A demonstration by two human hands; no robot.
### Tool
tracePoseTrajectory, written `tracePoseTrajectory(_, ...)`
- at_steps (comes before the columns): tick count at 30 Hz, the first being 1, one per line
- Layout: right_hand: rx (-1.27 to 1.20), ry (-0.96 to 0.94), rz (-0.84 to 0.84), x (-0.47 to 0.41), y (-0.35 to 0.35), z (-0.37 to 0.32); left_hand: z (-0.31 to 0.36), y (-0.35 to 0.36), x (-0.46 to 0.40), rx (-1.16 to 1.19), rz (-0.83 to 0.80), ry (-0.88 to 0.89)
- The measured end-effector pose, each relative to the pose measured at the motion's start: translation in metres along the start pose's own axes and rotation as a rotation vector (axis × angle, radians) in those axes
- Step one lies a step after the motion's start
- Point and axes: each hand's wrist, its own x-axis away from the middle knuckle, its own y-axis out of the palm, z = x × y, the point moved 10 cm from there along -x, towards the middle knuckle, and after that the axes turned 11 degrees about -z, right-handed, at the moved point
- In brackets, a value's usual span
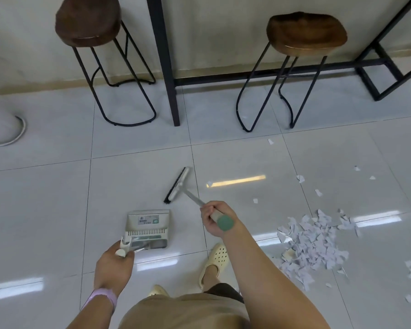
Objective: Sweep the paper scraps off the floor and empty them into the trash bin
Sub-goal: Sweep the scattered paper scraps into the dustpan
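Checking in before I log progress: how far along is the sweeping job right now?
Done: most scraps look gathered into a pile on the floor. In hand: right hand grips the broom, left hand holds the dustpan, which looks empty. Left: collect stray scraps, sweep the pile into the dustpan, empty it; no bin clearly identifiable.

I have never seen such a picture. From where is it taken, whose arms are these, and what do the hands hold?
It is one picture, from a camera worn on a person's head, looking down at their own arms. The left hand holds the handle of a dustpan standing on the tiled floor. The right hand holds a broom by its green-ended handle. A pile of paper scraps lies to the right, with loose scraps around it. Two stools stand farther away.
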Motion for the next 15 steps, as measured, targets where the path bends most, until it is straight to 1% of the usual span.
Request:
tracePoseTrajectory(3, -0.078, 0.002, 0.019, 0.021, -0.038, -0.036, 0.034, 0.014, -0.004, -0.029, -0.005, 0.002)
tracePoseTrajectory(7, -0.24, -0.014, 0.033, 0.099, -0.123, -0.093, 0.079, 0.049, -0.019, -0.095, -0.091, 0.032)
tracePoseTrajectory(9, -0.272, -0.101, 0.023, 0.145, -0.163, -0.117, 0.108, 0.072, -0.027, -0.137, -0.145, 0.062)
tracePoseTrajectory(11, -0.295, -0.241, 0.062, 0.185, -0.203, -0.139, 0.142, 0.098, -0.033, -0.18, -0.176, 0.094)
tracePoseTrajectory(12, -0.329, -0.291, 0.095, 0.201, -0.221, -0.147, 0.16, 0.111, -0.034, -0.208, -0.187, 0.111)
tracePoseTrajectory(15, -0.406, -0.416, 0.289, 0.233, -0.268, -0.17, 0.217, 0.151, -0.032, -0.265, -0.236, 0.186)
